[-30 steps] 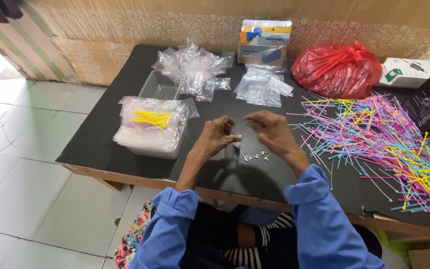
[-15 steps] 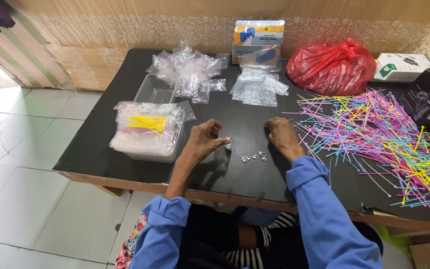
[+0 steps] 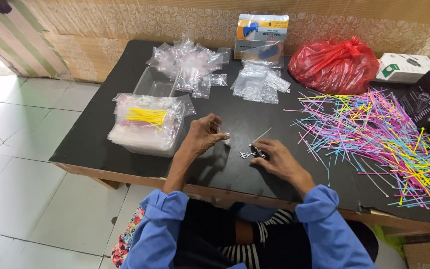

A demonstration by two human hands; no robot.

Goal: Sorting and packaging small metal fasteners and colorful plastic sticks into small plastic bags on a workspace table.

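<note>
Left hand (image 3: 202,135) raised just over the worktop (image 3: 100,144), fingertips pinched on a small clear bag (image 3: 226,135), seemingly holding it ready for filling. Right hand (image 3: 274,158) lies low, fingers pressed onto the small metal bits (image 3: 247,155), perhaps gathering them. We note a white tie (image 3: 261,136) just beside. Coloured ties (image 3: 374,134) heaped near our right; bag stack (image 3: 148,122) to our left.
</note>
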